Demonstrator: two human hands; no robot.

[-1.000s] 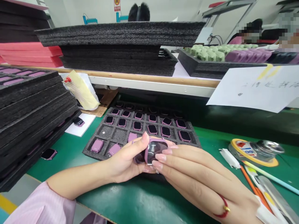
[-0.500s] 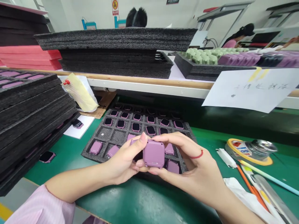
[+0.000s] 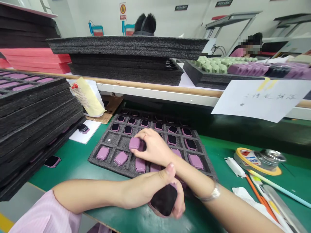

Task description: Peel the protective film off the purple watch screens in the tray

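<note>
Your right hand (image 3: 155,149) extends palm down past your left hand (image 3: 148,189) and over the foam tray (image 3: 110,141). Its fingers are closed on a purple watch case (image 3: 134,143) above the tray's middle pockets. The left hand sits at the worktop's (image 3: 73,161) near edge, gripping a black-faced watch (image 3: 165,200).

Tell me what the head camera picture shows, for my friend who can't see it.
The right hand holds a purple watch over a black foam tray of watches. The left hand grips a dark-faced watch above the green table.
</note>
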